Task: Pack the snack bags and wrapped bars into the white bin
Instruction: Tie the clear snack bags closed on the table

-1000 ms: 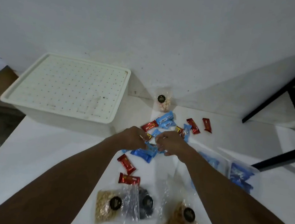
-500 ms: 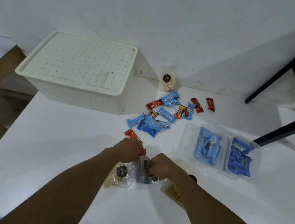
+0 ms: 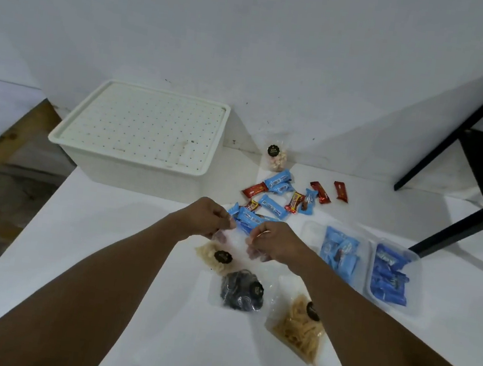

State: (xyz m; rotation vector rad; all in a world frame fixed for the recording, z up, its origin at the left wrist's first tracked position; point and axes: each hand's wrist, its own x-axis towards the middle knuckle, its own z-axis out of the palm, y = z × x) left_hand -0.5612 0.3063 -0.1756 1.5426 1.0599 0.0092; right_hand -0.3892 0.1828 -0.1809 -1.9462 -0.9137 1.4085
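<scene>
The white bin (image 3: 144, 176) stands at the back left with its perforated lid on. Blue and red wrapped bars (image 3: 273, 206) lie scattered to its right. My left hand (image 3: 206, 221) and my right hand (image 3: 275, 241) are close together just in front of the bars, each pinching the clear top of the pale snack bag (image 3: 218, 258). Closer to me, a dark snack bag (image 3: 241, 291) and an orange snack bag (image 3: 299, 328) lie flat. A small bag of pale puffs (image 3: 276, 156) leans against the wall.
Two clear trays (image 3: 310, 232) (image 3: 414, 262) of blue packets sit to the right of my right hand. A black frame (image 3: 445, 236) stands at the far right. The white table's left edge (image 3: 52, 191) drops off beside the bin, over a wooden surface.
My hands left the bar pile and came back toward me to the snack bags. They now pinch the clear top of the pale bag, and the dark bag lies uncovered.
</scene>
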